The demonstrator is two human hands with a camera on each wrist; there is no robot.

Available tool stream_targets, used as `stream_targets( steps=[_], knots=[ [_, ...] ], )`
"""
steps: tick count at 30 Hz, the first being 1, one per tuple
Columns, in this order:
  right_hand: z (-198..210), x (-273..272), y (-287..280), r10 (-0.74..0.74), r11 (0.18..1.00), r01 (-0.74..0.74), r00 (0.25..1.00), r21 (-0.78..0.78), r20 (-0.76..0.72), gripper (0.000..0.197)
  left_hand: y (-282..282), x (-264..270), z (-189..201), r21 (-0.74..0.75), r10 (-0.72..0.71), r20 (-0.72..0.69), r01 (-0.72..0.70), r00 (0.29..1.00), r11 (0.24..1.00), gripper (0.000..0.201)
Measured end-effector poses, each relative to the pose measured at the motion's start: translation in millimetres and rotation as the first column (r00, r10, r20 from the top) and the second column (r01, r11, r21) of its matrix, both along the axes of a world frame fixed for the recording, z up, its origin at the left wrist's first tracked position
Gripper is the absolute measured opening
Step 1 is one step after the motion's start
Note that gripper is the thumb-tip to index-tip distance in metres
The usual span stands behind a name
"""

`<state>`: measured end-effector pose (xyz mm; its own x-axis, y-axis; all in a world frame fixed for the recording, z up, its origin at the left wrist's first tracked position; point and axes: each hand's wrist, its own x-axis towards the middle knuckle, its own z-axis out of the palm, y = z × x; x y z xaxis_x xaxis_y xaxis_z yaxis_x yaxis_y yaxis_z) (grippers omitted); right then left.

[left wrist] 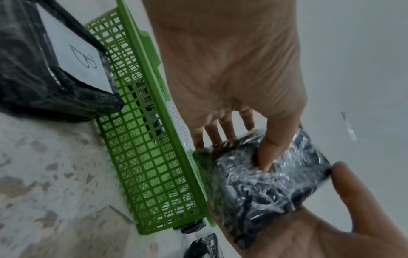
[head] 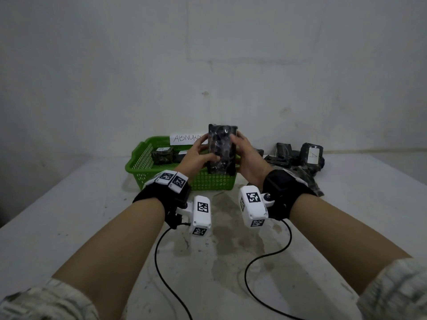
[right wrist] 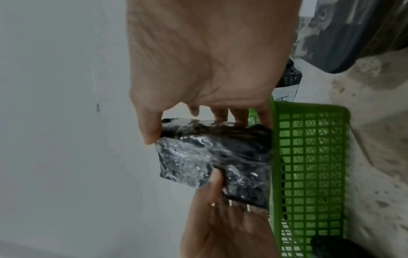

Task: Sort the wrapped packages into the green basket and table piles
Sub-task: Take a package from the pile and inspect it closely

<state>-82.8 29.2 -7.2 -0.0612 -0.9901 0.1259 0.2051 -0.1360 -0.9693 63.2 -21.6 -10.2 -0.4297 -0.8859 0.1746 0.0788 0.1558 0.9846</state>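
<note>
I hold a black package (head: 221, 151) wrapped in clear film upright over the green basket (head: 208, 182). My left hand (head: 202, 155) grips its left side and my right hand (head: 239, 147) grips its right side. In the left wrist view my left thumb presses the front of the package (left wrist: 264, 185) and the fingers curl behind it. The right wrist view shows my right thumb at the top corner of the package (right wrist: 209, 157). Wrapped packages (head: 161, 155) lie in the basket. More packages (head: 293, 155) are piled on the table to the right.
A paper sign (head: 187, 137) stands at the basket's back rim. One pile package carries a white label marked A (head: 312, 154). Another package with a label marked B (left wrist: 73, 57) lies against the basket's outer wall (left wrist: 143, 157). The wall stands close behind the table. Two black cables run along my forearms.
</note>
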Motion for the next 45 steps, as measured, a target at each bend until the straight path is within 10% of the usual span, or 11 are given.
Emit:
stream_targets(
  steps=[10,19,28,40,45],
  knots=[
    [21.0,-8.1,7.1,-0.091,0.992,0.084,0.993,-0.089,-0.080,0.044,5.7,1.2,13.7,-0.002,-0.059,0.079,0.059,0.995,0.998,0.070],
    [22.4,-1.2,7.5,0.068,0.986,-0.087,0.989,-0.141,-0.134,0.067,16.5,-3.5,33.6,0.116,-0.053,-0.166,0.073,0.985,0.991,0.031],
    [22.6,5.1,6.3,-0.187,0.971,0.136,0.945,-0.199,-0.269,0.008,20.1,-4.3,32.7,0.025,-0.048,-0.138,0.052,0.989,0.998,0.042],
    [21.2,9.7,6.1,-0.172,0.980,0.129,0.934,-0.152,-0.314,0.033,13.7,1.7,35.2,-0.070,0.013,0.001,-0.013,1.000,0.997,0.039],
    [28.2,10.8,3.2,-0.186,0.982,0.184,0.980,-0.031,-0.076,0.039,12.3,-0.8,32.2,-0.179,0.115,0.008,-0.111,0.993,0.978,0.043]
  ],
)
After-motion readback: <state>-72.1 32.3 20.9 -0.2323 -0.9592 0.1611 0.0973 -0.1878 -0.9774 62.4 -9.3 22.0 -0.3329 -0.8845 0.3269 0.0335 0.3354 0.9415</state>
